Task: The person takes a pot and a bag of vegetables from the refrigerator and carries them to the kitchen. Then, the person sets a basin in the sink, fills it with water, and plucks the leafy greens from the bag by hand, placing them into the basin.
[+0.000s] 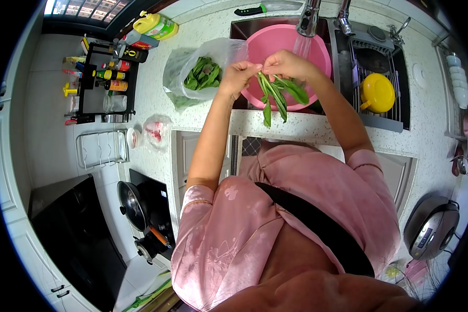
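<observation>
My left hand (237, 78) and my right hand (287, 67) meet over the front of a pink basin (265, 39). Both have their fingers closed on the stem ends of a leafy green vegetable (278, 99), whose leaves hang down toward the counter edge. The basin sits in the sink, and water runs into it from a faucet (309, 18). Left of my left hand, an open plastic bag (184, 60) lies on the counter with more leafy greens (203, 75) inside.
A knife (275, 7) lies behind the sink. At right, a yellow pot (377, 93) rests on a drying rack (354, 78). A bottle rack (96, 67), a small plastic bag (156, 131) and a wok (132, 205) are at left.
</observation>
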A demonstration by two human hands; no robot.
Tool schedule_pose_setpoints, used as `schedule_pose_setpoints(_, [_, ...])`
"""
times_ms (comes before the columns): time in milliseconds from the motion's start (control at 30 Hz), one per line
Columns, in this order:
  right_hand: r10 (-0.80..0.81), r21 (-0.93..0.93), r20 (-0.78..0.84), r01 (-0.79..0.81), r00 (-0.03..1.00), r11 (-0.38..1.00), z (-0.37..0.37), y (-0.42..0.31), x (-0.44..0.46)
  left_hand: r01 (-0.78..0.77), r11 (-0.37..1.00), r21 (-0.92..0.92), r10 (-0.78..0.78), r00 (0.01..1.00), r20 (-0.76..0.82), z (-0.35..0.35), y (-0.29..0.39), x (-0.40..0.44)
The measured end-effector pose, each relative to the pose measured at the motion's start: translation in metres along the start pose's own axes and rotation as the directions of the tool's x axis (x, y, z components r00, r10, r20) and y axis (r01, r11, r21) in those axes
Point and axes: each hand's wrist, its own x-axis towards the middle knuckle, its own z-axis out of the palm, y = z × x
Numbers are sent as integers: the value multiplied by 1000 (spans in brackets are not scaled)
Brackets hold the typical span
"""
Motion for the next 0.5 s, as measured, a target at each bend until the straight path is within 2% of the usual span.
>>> schedule_pose_setpoints(33, [37,67,38,-40,999,997,0,1,0,69,998,-12,-69,997,35,-1,6,-3])
schedule_pose_setpoints(167, [46,267,123,-77,991,961,3,6,3,83,995,-52,-80,995,62,0,11,-10])
schedule_pose_setpoints(200, [46,267,123,-77,991,961,4,5,4,78,995,-61,-75,996,57,0,9,-9])
schedule_pose_setpoints(267, [70,160,20,-73,997,984,10,3,4,76,995,-70,-72,996,54,0,5,-9])
schedule_pose_setpoints(300, [71,160,19,-73,997,984,14,2,3,57,994,-94,-52,997,49,0,2,-9])
schedule_pose_setpoints(367, [72,195,-113,-49,991,980,21,-1,0,36,992,-120,-31,999,44,-1,-1,-9])
schedule_pose_setpoints(400, [72,193,-113,-49,991,980,23,1,-1,20,984,-175,-10,998,56,-2,-1,-10])
schedule_pose_setpoints(433, [54,267,-141,-14,989,963,25,4,-2,5,973,-229,10,998,66,-2,-2,-11])
schedule_pose_setpoints(467, [39,340,-170,22,985,940,26,5,-4,4,973,-230,11,998,66,-1,-1,-13])
schedule_pose_setpoints(500, [37,337,-170,23,985,941,25,6,-6,-22,969,-244,35,998,47,-1,0,-15])
